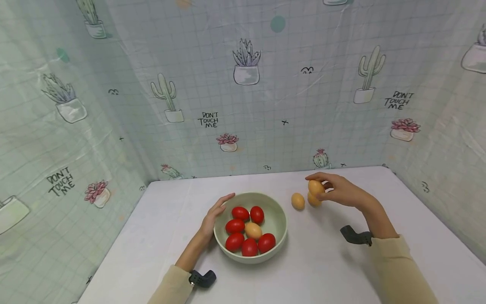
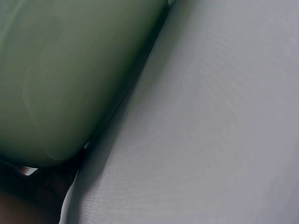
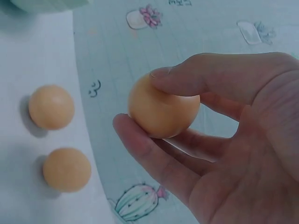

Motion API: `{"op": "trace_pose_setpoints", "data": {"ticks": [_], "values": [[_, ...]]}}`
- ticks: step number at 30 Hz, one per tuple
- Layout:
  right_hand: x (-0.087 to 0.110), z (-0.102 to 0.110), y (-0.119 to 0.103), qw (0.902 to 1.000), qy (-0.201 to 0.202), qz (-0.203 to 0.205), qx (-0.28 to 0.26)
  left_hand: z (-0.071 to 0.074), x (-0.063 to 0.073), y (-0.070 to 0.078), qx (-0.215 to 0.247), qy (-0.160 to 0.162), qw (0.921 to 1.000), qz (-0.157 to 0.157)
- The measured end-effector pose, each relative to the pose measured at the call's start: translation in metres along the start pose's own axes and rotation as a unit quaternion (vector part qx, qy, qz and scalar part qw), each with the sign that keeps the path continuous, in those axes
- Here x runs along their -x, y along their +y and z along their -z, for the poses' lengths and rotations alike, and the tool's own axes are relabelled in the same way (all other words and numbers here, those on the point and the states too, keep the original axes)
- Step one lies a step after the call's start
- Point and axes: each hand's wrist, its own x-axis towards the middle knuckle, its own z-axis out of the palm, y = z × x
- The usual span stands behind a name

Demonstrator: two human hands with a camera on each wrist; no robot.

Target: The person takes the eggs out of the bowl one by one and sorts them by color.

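In the head view my right hand pinches a light brown egg between thumb and fingers. The right wrist view shows this egg up close, raised above the table. Below and beside it, two more brown eggs, one farther left and one partly covered by the held egg, lie on the table. My left hand rests along the left side of a pale green bowl, fingers extended at its rim. Inside the bowl are several red egg-shaped things and one brown egg.
The white table carries the bowl near its middle and the loose eggs right of it. A cactus-print sheet hangs behind and on both sides. Each wrist wears a dark band, one on the left and one on the right.
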Motion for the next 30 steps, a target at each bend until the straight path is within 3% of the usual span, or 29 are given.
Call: {"op": "trace_pose_setpoints", "data": {"ticks": [9, 30], "values": [[0.007, 0.012, 0.018, 0.9989, 0.018, -0.042, -0.009, -0.001, -0.001, 0.001, -0.002, -0.003, 1.0, 0.003], [0.0, 0.012, 0.065, 0.9937, 0.042, -0.103, -0.014, 0.0, 0.001, 0.001, -0.004, 0.001, 1.0, 0.004]]}}
